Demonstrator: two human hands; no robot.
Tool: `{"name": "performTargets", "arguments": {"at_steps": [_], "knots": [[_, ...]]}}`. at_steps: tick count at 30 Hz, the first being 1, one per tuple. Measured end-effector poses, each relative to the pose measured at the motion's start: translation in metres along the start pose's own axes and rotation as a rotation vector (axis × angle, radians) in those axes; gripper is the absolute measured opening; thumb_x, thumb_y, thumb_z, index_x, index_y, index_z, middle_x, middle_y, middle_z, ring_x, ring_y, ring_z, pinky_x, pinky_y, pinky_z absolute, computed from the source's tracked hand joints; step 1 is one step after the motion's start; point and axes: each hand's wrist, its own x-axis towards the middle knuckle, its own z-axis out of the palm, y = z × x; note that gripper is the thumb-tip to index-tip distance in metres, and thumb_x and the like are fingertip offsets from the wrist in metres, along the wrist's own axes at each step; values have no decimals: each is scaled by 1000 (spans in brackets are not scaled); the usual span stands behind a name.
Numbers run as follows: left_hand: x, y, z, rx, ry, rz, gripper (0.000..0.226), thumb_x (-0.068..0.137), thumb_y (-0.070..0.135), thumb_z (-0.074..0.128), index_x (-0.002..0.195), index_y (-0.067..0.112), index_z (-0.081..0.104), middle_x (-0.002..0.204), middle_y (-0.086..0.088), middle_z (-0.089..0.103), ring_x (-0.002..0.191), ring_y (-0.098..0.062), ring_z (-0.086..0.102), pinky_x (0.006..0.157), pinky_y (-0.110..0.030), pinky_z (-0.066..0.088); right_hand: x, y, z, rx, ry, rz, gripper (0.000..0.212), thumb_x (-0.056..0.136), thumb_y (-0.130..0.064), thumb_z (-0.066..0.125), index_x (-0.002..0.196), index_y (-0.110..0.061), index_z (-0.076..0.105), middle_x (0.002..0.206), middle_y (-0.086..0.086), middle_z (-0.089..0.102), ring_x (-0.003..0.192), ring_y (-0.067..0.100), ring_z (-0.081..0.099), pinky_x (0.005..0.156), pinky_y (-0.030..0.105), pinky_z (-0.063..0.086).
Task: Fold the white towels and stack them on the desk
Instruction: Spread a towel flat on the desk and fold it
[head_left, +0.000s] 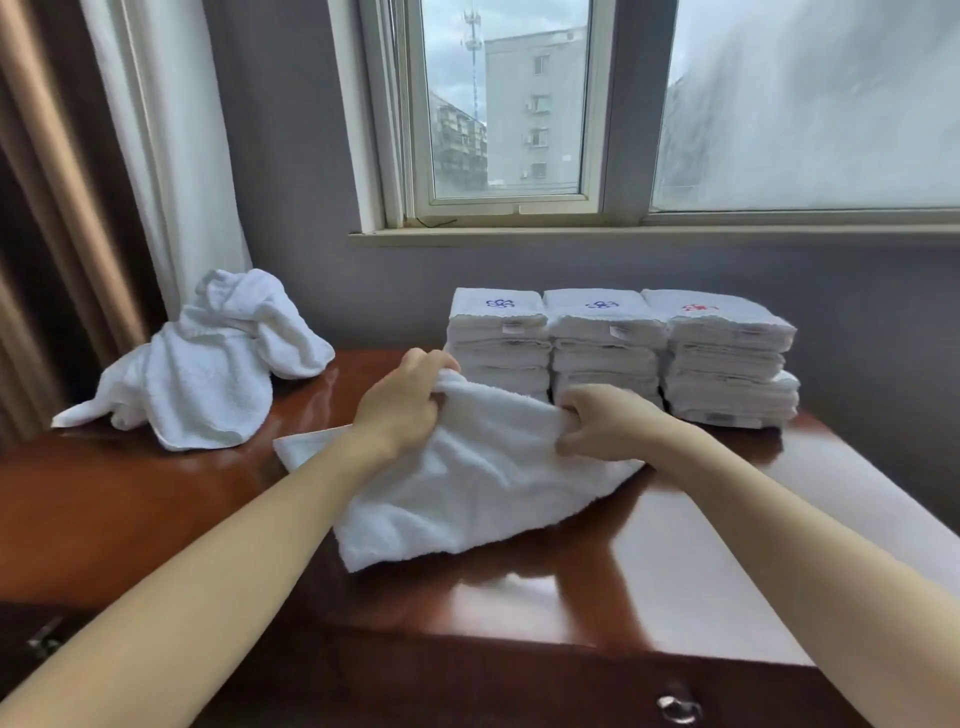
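Nearest: front edge of table (675, 582); towel (467, 493) lies on it just in front of stacks (605, 338). Long axis runs roughly along row of stacks, left end swung nearer camera. Far edge bunched: left hand (400, 410) grips it; right hand (602, 423) pinches same edge, closer to stacks. Next fold likely pulls away from stacks. Well left of stacks, crumpled heap (208, 374).

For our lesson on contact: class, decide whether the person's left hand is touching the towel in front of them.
Touching. The head view shows the left hand gripping the towel, curled round its bunched upper edge.
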Motion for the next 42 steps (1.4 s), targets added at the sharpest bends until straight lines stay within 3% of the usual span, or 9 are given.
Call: {"name": "performTargets", "arguments": {"at_steps": [5, 11, 19, 24, 30, 33, 36, 39, 42], "knots": [[16, 13, -25, 8, 217, 26, 42, 94, 11, 45, 131, 29, 54, 121, -4, 43, 107, -31, 56, 85, -44, 48, -1, 6, -34, 370, 415, 28, 13, 93, -30, 60, 100, -21, 53, 80, -4, 55, 80, 22, 54, 71, 35, 42], [28, 39, -62, 70, 476, 154, 36, 96, 13, 48, 126, 27, 61, 122, -7, 44, 99, -33, 57, 72, -43, 49, 2, 0, -70, 251, 720, 11, 22, 95, -43, 54, 102, -23, 59, 92, 3, 67, 87, 29, 58, 65, 33, 34], [25, 59, -98, 183, 668, 186, 24, 97, 12, 51, 115, 18, 67, 122, -12, 48, 100, -34, 56, 66, -41, 43, -7, -5, -113, 337, 834, -22, 24, 93, -35, 61, 113, -21, 63, 106, -1, 68, 100, 24, 62, 71, 31, 41], [21, 63, -114, 185, 693, 154, 26, 98, 10, 47, 116, 15, 65, 114, -14, 55, 100, -40, 56, 70, -44, 42, -22, -14, -124, 235, 844, -77, 31, 91, -46, 62, 108, -20, 68, 104, 0, 71, 94, 21, 64, 75, 37, 53], [23, 71, -156, 212, 815, 184, 28, 98, 16, 45, 115, 23, 66, 113, -10, 55, 98, -36, 57, 71, -43, 44, -20, -34, -157, 193, 952, -163, 30, 89, -48, 60, 105, -24, 70, 101, 0, 73, 90, 19, 66, 73, 36, 55], [32, 61, -163, 270, 781, 193, 29, 97, 15, 46, 115, 24, 68, 109, -10, 58, 94, -39, 58, 71, -43, 45, -4, -37, -158, 166, 934, -184, 28, 89, -47, 59, 104, -25, 69, 96, 1, 72, 80, 18, 61, 64, 29, 44], [38, 35, -132, 295, 616, 122, 31, 96, 12, 48, 113, 25, 71, 107, -12, 59, 98, -39, 57, 72, -41, 43, 22, -29, -118, 93, 809, -118, 27, 90, -47, 57, 106, -28, 66, 99, 3, 72, 89, 27, 63, 66, 30, 36], [38, -1, -84, 353, 325, -67, 39, 94, 9, 46, 118, 30, 69, 113, -10, 56, 111, -34, 53, 77, -40, 41, 44, -16, -60, 19, 584, -69, 24, 93, -37, 55, 114, -30, 63, 109, 4, 70, 101, 30, 63, 70, 33, 40], [29, -21, -36, 402, 62, -161, 48, 95, 15, 45, 139, 34, 53, 131, -7, 51, 124, -30, 47, 95, -40, 43, 53, -1, -15, -61, 287, -67, 33, 88, -22, 53, 119, -31, 61, 121, -1, 64, 111, 28, 59, 80, 35, 47]]}}
